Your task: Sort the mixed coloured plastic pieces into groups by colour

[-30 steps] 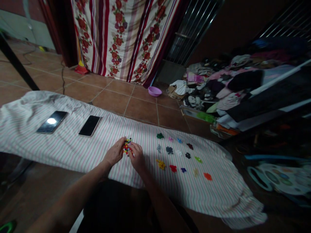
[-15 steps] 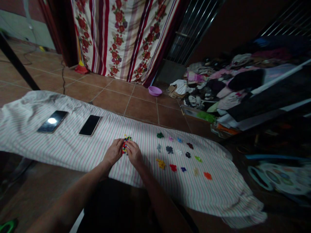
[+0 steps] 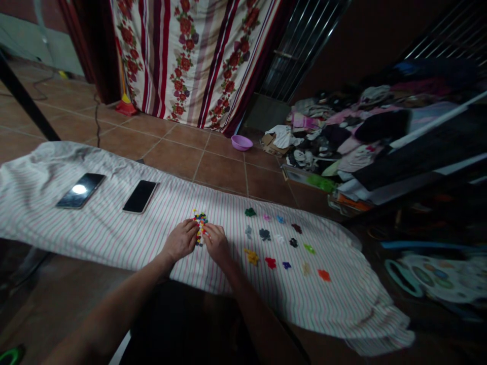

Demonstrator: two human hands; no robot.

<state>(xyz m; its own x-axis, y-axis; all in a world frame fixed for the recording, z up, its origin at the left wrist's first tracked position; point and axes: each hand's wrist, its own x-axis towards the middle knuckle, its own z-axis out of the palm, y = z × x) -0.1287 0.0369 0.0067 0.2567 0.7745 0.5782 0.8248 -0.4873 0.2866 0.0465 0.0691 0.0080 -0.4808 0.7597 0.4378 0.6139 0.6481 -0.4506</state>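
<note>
Half a second earlier the right hand (image 3: 218, 244) had lain over the heap of tiny mixed-colour pieces (image 3: 200, 219); by this moment it had drawn a little way off to its own side, and the left hand (image 3: 181, 241) had come slightly in over the near side. More of the heap's middle showed between the fingertips, and a small yellow piece (image 3: 195, 209) sat just apart at the far edge. This looked like a light stirring or picking through the pieces, and it probably left them easier for the fingers to reach. The neat rows had not visibly changed: a dark green cluster (image 3: 250, 212) and a light blue cluster (image 3: 280, 219) farthest off, a dark grey cluster (image 3: 265, 234) and a black cluster (image 3: 293, 243) in the middle, a yellow cluster (image 3: 251, 257), a red cluster (image 3: 270, 262) and an orange cluster (image 3: 324, 275) nearest, with others among them.

Both forearms reached forward and converged, palms turned down. The left hand's fingers were bent and close together, their tips at the heap's left side. The right hand was narrow, thumb and fingers gathered at the heap's right edge; whether either pinched a piece could not be told at this size. The heap lay between them on a white cloth with thin pink and green stripes (image 3: 228, 210), and well to the left lay a black-screened phone (image 3: 140, 196).
</note>
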